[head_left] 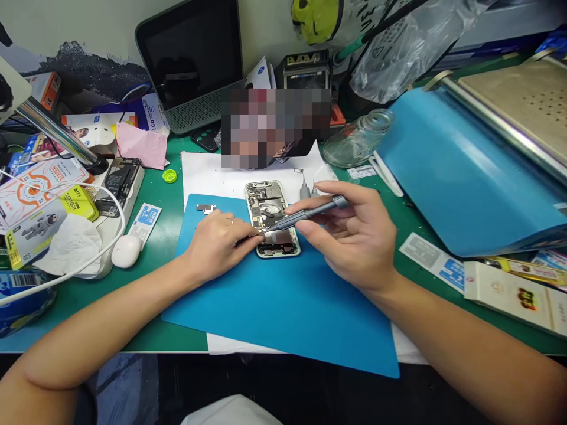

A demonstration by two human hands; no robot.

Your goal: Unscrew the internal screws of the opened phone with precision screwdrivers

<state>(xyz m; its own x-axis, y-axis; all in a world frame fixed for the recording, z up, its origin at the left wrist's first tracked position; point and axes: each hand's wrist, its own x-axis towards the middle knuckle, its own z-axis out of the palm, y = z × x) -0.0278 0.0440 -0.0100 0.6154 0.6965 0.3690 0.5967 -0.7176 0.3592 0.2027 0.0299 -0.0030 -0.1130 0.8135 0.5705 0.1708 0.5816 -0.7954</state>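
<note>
An opened phone [271,208] lies face down on a blue mat [283,301], its inner boards showing. My right hand [354,236] is closed round a grey screwdriver [310,211] whose tip rests on the phone's lower left part. My left hand [219,242], with a ring on one finger, pinches something thin and dark at the phone's left edge; I cannot make out what it is. A small metal part [206,208] lies on the mat left of the phone.
A monitor [190,59] stands at the back. A glass jar [358,139] and a large blue roller machine [469,165] sit to the right. Boxes, a white cable [88,260], a white earbud case [126,251] and another opened phone [116,180] crowd the left. Cards lie at the right.
</note>
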